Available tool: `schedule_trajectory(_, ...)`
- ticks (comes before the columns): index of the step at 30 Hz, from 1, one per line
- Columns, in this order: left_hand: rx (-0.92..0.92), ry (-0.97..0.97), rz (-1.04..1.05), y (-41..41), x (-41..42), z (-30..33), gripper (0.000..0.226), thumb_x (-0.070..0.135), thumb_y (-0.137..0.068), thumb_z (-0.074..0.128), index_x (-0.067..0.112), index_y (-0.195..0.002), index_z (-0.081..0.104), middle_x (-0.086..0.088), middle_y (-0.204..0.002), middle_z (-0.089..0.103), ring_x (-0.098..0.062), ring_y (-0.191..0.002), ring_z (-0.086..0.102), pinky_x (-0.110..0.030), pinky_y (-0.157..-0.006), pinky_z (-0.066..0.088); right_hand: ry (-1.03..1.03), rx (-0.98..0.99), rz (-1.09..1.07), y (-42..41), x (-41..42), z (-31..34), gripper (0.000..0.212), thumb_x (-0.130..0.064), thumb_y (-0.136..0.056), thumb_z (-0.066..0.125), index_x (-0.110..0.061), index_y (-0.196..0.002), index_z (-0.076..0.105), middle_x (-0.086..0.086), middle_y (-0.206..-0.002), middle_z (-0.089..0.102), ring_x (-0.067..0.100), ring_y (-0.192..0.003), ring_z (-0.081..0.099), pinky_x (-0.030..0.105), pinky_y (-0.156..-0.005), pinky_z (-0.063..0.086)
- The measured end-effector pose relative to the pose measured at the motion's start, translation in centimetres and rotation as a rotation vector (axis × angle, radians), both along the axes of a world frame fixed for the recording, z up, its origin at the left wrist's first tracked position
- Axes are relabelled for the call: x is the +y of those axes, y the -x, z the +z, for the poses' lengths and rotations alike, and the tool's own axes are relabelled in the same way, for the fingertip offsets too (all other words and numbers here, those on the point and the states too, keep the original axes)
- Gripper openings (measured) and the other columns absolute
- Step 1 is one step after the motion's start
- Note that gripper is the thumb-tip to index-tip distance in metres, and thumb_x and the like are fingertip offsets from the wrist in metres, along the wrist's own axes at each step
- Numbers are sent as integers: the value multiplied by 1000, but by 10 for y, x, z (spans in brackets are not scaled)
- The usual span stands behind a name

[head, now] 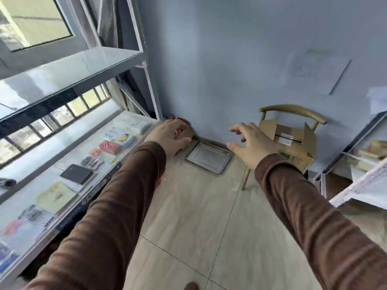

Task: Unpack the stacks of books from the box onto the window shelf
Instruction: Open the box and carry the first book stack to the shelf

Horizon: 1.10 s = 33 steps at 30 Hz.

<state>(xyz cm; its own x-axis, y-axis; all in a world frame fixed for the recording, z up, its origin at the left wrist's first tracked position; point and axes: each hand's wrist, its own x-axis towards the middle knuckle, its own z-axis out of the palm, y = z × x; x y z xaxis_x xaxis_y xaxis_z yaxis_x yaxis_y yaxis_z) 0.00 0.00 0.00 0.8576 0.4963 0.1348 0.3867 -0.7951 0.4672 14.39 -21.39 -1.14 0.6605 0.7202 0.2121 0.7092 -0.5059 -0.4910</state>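
An open cardboard box (293, 141) sits on a wooden chair (293, 110) against the blue wall at the right. Both my arms reach forward in brown sleeves. My right hand (251, 143) hovers just left of the box with fingers spread and nothing in it. My left hand (170, 135) is empty too, fingers apart, past the far end of the window shelf (69, 143). Several books and packets lie in a row on that shelf, among them a black book (76, 173) and a red packet (110, 147). What the box holds is hidden.
A metal tray (208, 156) lies on the tiled floor by the wall between my hands. A grey metal rack (146, 80) stands over the shelf on the left. Another white rack (360, 181) with stacked items is at the right edge.
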Motion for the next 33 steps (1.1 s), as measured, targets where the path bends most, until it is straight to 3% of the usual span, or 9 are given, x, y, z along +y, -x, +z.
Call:
schedule_trajectory(8, 126, 133, -123, -112, 37, -69, 42, 32, -89, 70, 15, -127, 64, -9, -123, 66, -25, -108, 62, -31, -97, 45, 153, 142, -175, -73, 14, -61, 38, -35, -91, 66, -23, -126, 58, 1, -126, 56, 21, -110, 58, 25, -86, 38)
schedule_trajectory(11, 152, 181, -170, -163, 33, -93, 41, 32, -87, 72, 17, -125, 65, -5, -118, 64, -18, -95, 57, -27, -90, 43, 207, 181, -240, -110, 5, -82, 36, -38, -92, 64, -27, -124, 57, -2, -123, 55, 21, -106, 59, 30, -85, 45)
schedule_trajectory(16, 215, 204, -211, -248, 23, -124, 37, 32, -87, 71, 18, -122, 66, -6, -120, 64, -24, -105, 61, -32, -95, 46, 214, 220, -278, -189, -8, -114, 36, -37, -91, 65, -25, -124, 58, -2, -121, 56, 20, -105, 59, 26, -81, 39)
schedule_trajectory(21, 257, 217, -223, -323, 8, -145, 38, 32, -89, 71, 18, -124, 65, -4, -123, 64, -19, -103, 60, -32, -94, 46, 249, 288, -283, -268, -24, -142, 35, -37, -91, 65, -23, -122, 58, 0, -118, 57, 24, -104, 60, 35, -89, 49)
schedule_trajectory(26, 301, 235, -248, -382, 2, -165, 40, 33, -90, 69, 19, -127, 62, -3, -126, 63, -11, -100, 55, -26, -89, 39, 270, 326, -304, -337, -30, -165, 31, -35, -91, 64, -24, -120, 60, -1, -115, 58, 24, -100, 61, 30, -81, 45)
schedule_trajectory(33, 343, 238, -304, -482, 12, -191, 38, 34, -92, 66, 20, -127, 62, -2, -126, 64, -17, -107, 59, -29, -91, 43, 309, 345, -339, -431, -20, -193, 33, -34, -93, 63, -22, -124, 60, 1, -121, 62, 20, -103, 60, 29, -82, 44)
